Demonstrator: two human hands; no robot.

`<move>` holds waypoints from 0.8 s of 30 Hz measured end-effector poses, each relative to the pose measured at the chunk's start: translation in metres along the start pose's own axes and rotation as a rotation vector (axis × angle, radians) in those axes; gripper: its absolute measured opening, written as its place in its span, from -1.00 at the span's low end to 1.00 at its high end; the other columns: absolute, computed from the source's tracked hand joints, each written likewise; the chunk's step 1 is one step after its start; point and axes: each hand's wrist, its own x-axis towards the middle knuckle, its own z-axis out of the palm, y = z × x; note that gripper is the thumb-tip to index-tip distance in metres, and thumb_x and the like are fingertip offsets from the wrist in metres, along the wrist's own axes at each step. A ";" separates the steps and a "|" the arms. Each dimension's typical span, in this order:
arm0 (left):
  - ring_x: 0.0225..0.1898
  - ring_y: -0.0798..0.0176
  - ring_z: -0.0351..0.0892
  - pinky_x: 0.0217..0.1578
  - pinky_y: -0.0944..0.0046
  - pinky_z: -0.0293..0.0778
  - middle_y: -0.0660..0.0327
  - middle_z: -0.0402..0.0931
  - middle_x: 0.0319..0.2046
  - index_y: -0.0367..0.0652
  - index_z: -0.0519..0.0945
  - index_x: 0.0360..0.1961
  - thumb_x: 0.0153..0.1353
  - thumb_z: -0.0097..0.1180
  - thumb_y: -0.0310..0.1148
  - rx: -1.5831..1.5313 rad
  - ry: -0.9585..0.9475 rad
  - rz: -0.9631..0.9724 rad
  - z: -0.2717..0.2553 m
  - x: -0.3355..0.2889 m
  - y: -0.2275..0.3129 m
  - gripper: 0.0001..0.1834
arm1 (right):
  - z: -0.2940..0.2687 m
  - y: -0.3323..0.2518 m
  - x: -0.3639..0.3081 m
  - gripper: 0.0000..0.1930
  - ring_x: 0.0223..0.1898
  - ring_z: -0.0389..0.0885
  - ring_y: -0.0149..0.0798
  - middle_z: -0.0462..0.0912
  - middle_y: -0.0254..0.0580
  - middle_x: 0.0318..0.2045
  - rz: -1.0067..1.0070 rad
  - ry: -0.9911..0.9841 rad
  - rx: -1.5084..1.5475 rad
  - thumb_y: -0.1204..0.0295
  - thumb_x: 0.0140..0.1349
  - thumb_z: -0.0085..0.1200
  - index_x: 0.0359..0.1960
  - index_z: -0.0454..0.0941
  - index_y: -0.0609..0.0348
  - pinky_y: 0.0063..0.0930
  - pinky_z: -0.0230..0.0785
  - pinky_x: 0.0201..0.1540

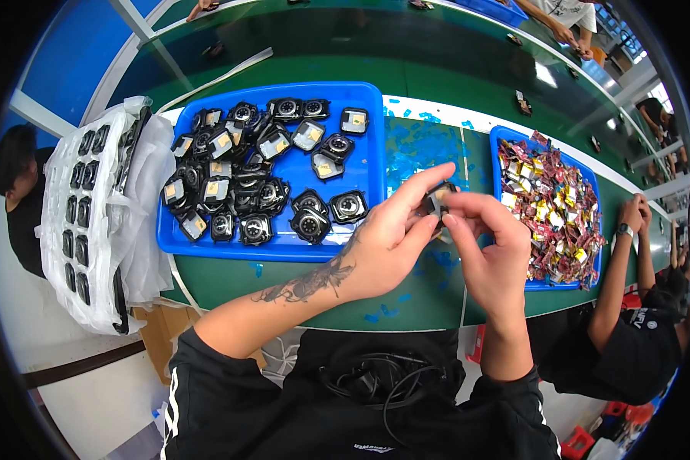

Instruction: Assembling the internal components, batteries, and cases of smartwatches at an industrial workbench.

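Observation:
Between my two hands is a small dark smartwatch case [438,201] with a lighter inner part, mostly covered by fingers. My left hand [395,234] grips it from the left, the index finger stretched out past it. From the right, my right hand [489,249] pinches at it with thumb and index finger; whether those fingertips hold a smaller part is hidden. To the left lies a blue tray [272,93] with many black smartwatch cases [310,224], some showing round sensor backs. A second blue tray [498,161] at the right holds a heap of small red, yellow and white parts [552,215].
Blue film scraps [418,157] litter the green table [345,307] between the trays. Stacked white trays [84,207] with watch cases stand at far left. Beyond runs a green conveyor belt [322,46] carrying small parts. Other people work at the right [629,337] and far side.

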 end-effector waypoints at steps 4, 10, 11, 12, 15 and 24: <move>0.22 0.22 0.39 0.23 0.23 0.30 0.03 0.36 0.18 -0.28 0.10 0.38 0.34 -0.16 -0.66 0.074 -0.020 -0.016 -0.003 -0.001 -0.003 -0.42 | -0.006 -0.005 0.001 -0.88 -0.48 0.45 -0.59 0.62 -0.37 -0.45 0.105 -0.082 -0.026 0.66 0.13 0.22 -0.28 0.59 0.32 -0.69 0.30 -0.41; 0.14 0.27 0.43 0.14 0.29 0.36 0.07 0.40 0.13 -0.32 0.16 0.34 0.36 -0.16 -0.63 0.042 -0.056 -0.072 -0.002 -0.001 0.002 -0.48 | -0.002 -0.001 0.002 -0.91 -0.61 0.37 -0.50 0.62 -0.27 -0.51 0.042 -0.001 0.010 0.68 0.07 0.22 -0.38 0.61 0.29 -0.61 0.27 -0.53; 0.11 0.29 0.44 0.11 0.30 0.38 0.09 0.41 0.12 -0.33 0.18 0.33 0.36 -0.16 -0.63 0.032 -0.059 -0.120 -0.002 -0.001 0.004 -0.49 | -0.001 -0.001 0.002 -0.91 -0.61 0.37 -0.50 0.62 -0.27 -0.51 0.045 0.001 0.009 0.68 0.07 0.22 -0.38 0.61 0.29 -0.61 0.27 -0.53; 0.11 0.29 0.44 0.11 0.30 0.38 0.09 0.41 0.12 -0.33 0.18 0.33 0.36 -0.16 -0.63 0.031 -0.061 -0.123 -0.002 -0.001 0.004 -0.49 | -0.001 -0.002 0.002 -0.90 -0.61 0.38 -0.49 0.62 -0.26 -0.51 0.046 0.007 0.019 0.68 0.06 0.23 -0.38 0.61 0.28 -0.60 0.27 -0.53; 0.06 0.34 0.45 0.07 0.32 0.39 0.11 0.42 0.09 -0.34 0.19 0.34 0.37 -0.16 -0.62 0.047 -0.056 -0.092 -0.002 -0.002 0.003 -0.49 | -0.004 -0.001 0.002 -0.89 -0.61 0.39 -0.47 0.62 -0.25 -0.51 0.047 -0.009 0.000 0.67 0.04 0.24 -0.38 0.61 0.28 -0.58 0.28 -0.53; 0.24 0.23 0.35 0.25 0.23 0.29 0.04 0.33 0.22 -0.35 0.19 0.34 0.34 -0.20 -0.67 0.171 -0.115 -0.032 -0.004 -0.002 0.000 -0.48 | -0.014 -0.004 0.006 -0.85 -0.55 0.44 -0.33 0.55 -0.28 -0.56 -0.052 -0.012 -0.237 0.61 -0.07 0.32 -0.51 0.55 0.20 -0.49 0.33 -0.44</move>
